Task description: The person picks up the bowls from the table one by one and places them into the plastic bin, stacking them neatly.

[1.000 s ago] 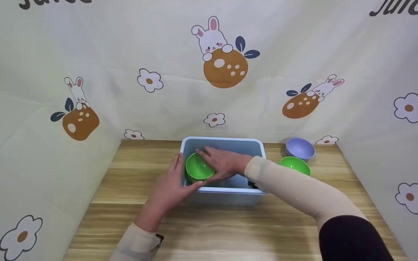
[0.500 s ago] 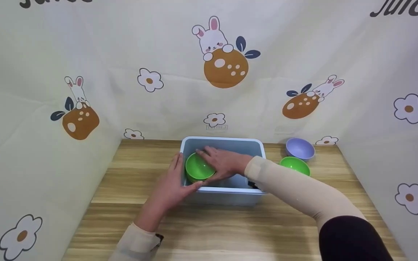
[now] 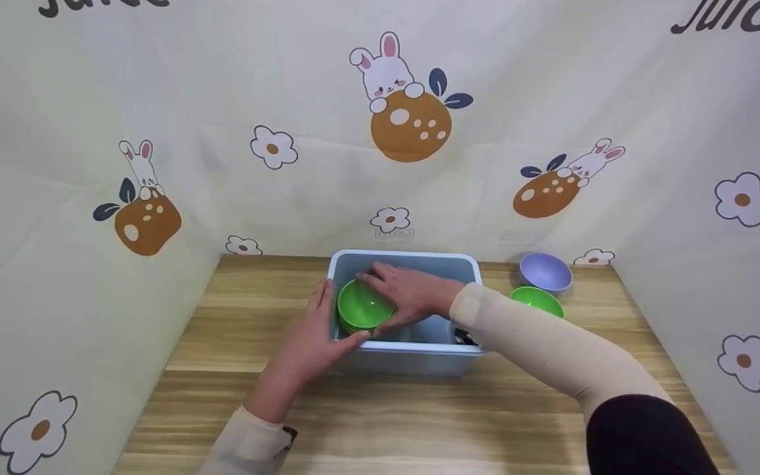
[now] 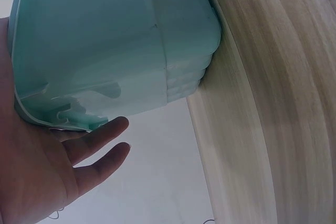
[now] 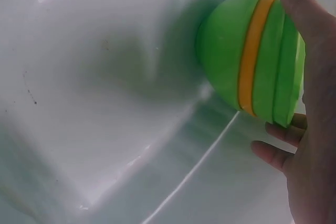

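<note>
A light blue plastic bin (image 3: 413, 348) stands on the wooden table. Inside its left end sits a stack of nested bowls (image 3: 361, 307), with a green one on top; the right wrist view shows green bowls (image 5: 223, 51) with an orange band (image 5: 254, 56) between them. My right hand (image 3: 410, 293) reaches into the bin and grips the stack by its rim, thumb and fingers on opposite sides. My left hand (image 3: 311, 340) rests against the bin's left front corner, thumb along the front rim; two fingers (image 4: 102, 140) extend fairly straight in the left wrist view.
To the right of the bin lie a purple bowl (image 3: 545, 272) and a green bowl (image 3: 538, 301), the latter partly hidden by my right sleeve (image 3: 532, 336). Printed cloth walls (image 3: 314, 191) surround the wooden table (image 3: 413, 415) at the back and both sides.
My right hand and forearm have shifted very slightly to the right, still gripping the bowl stack. The left hand and the bin stay where they were.
</note>
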The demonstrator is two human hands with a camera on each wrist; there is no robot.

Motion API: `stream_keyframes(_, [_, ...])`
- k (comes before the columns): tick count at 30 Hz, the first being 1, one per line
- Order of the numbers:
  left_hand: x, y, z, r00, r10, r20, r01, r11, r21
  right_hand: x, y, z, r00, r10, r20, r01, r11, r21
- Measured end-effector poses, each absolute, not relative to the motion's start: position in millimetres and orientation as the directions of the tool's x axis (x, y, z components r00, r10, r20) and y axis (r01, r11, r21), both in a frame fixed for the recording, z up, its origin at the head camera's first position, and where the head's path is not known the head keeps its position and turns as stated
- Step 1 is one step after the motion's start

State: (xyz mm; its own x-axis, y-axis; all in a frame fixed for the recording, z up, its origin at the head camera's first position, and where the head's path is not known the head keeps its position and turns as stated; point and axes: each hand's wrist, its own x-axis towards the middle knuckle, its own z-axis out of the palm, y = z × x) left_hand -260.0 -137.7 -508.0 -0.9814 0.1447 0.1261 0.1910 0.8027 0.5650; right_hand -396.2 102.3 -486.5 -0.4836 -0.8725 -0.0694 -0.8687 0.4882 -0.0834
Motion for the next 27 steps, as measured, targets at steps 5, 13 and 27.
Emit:
stream_keyframes(5, [-261,-138,-507,-0.983,0.142,0.12,0.185,0.8,0.571,-395,108,-469,-0.498,-0.865,-0.059,-0.86,0.502,-0.089])
stream_keyframes(13, [-260,-138,-508,-0.984,0.14,0.109,0.177,0.802,0.571,-393,122,-435,-0.516,-0.856,-0.044,-0.856,0.517,-0.028])
stream_keyframes(27, [-261,-138,-510,-0.983,0.137,0.124,0.184,0.808,0.559,-376,188,-399,-0.605,-0.789,0.108,-0.796,0.597,-0.099])
